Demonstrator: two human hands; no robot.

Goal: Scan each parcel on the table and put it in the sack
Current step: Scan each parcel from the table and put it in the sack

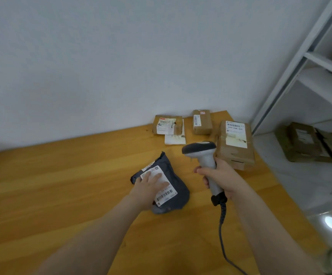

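A dark grey poly-bag parcel [176,190] with a white barcode label lies in the middle of the wooden table [62,185]. My left hand [149,187] rests flat on its label with straight fingers. My right hand [218,177] grips the handle of a grey barcode scanner [202,153], held just right of the parcel with its dark head facing left. The scanner's cable [221,225] hangs down toward me. No sack is in view.
At the table's far right stand three brown cardboard parcels [168,125] [201,122] [235,141] and a flat white envelope [175,138]. A white shelf rack [319,62] rises on the right, with flattened cardboard [310,143] on the floor below.
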